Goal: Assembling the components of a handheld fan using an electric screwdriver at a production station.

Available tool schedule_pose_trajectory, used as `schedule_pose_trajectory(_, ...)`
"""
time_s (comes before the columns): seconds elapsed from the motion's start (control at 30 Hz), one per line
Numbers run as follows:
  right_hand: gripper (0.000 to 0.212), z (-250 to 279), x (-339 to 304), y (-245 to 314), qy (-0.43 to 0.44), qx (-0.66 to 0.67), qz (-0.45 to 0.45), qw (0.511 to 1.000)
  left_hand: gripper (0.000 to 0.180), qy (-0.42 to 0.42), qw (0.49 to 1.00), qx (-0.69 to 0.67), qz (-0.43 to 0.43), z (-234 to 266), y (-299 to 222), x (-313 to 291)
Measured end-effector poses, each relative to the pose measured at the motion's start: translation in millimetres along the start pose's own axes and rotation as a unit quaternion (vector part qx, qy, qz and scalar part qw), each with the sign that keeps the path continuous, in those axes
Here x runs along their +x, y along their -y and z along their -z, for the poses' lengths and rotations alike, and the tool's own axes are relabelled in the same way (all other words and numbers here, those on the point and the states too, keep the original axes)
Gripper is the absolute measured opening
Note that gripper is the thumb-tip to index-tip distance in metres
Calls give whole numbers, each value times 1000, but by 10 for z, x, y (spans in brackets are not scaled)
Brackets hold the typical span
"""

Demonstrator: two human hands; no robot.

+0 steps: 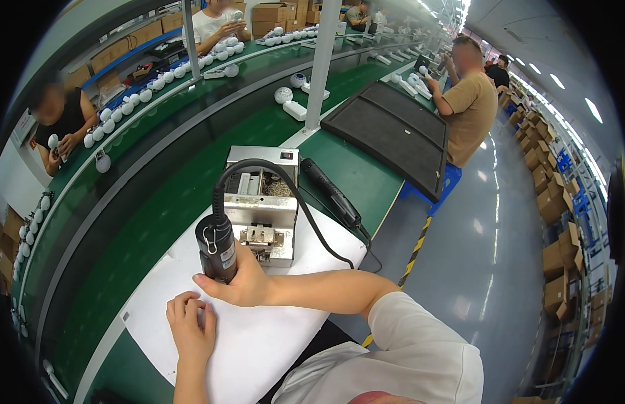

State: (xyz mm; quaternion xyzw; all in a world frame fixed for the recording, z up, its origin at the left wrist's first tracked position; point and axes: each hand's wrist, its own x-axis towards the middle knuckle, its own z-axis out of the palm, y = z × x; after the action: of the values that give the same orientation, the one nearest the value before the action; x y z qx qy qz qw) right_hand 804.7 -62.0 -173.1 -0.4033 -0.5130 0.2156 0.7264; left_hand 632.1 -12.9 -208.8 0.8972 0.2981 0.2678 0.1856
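My right hand (248,283) is wrapped round a black electric screwdriver (217,250), which it holds nearly upright above a white sheet (272,330); a coiled hanging ring shows on its side and its tip is hidden. My left hand (193,326) lies on the sheet just below it, fingers loosely bent and a little apart, with nothing visible in them. Just beyond my right hand stands a metal screw feeder (262,219) with small screws in its tray. The black cable (285,176) arches over the feeder.
A second black electric screwdriver (331,195) lies right of the feeder. Beyond it are a large black tray (393,131) and a metal post (320,67). A green conveyor (157,202) curves along the left, lined with white bulb-shaped devices (127,108). Several people work around it.
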Motion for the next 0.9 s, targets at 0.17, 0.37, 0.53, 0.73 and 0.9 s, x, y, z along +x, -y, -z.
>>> schedule_pose_trajectory(0.17, 45, -14, 14, -36, -14, -20, 46, 999, 9, 0, 1000, 1, 1, 3, 6, -1)
schedule_pose_trajectory(0.37, 46, 3, 4, -41, -5, -30, 38, 999, 9, -2, 1000, -1, -6, -3, 22, -6)
schedule_pose_trajectory(0.53, 39, -1, -3, -14, -9, -23, 26, 999, 10, -5, 1000, -1, -5, -9, 35, -9)
schedule_pose_trajectory(0.73, 29, -34, 11, 12, -22, -7, 31, 999, 11, -3, 1000, -2, -6, 12, 47, -10)
schedule_pose_trajectory(0.9, 43, -3, -20, -14, -3, -9, -5, 1000, 11, 2, 1000, 3, -8, 25, 37, 1)
